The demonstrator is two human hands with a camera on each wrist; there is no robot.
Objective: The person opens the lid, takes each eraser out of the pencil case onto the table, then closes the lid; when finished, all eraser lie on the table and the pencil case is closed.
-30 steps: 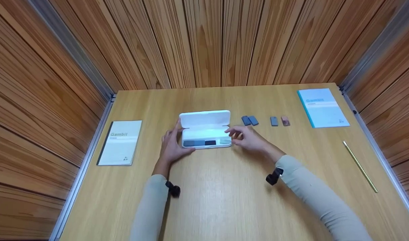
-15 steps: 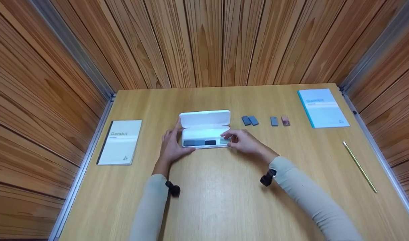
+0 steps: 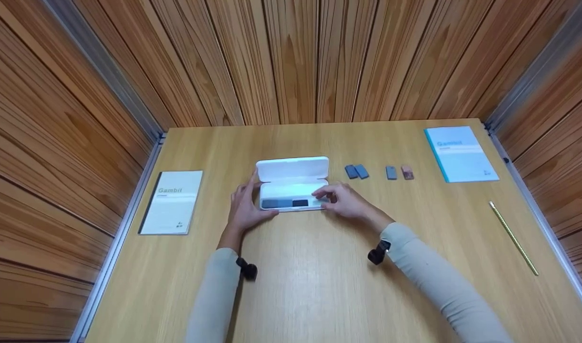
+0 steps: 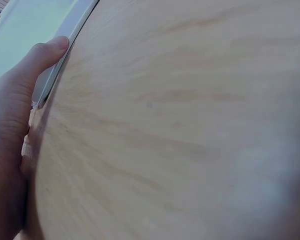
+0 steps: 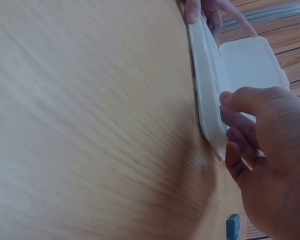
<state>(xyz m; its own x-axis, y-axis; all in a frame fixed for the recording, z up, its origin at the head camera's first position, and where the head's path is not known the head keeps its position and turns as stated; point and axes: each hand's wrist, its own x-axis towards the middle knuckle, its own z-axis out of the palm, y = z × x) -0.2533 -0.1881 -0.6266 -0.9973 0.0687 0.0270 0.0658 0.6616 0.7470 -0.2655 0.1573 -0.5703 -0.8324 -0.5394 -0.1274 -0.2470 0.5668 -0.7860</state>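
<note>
White case [image 3: 292, 169]: 1 | left hand [image 3: 245, 208]: grips it | right hand [image 3: 346, 200]: grip unclear | blocks [image 3: 362, 171]: 4 | notebooks [image 3: 172, 209]: 2

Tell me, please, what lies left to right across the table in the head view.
Black-spined Gambit notebook, white pencil case, pair of blue blocks, lone blue block, reddish block, turquoise-spined notebook, gold rod.
</note>
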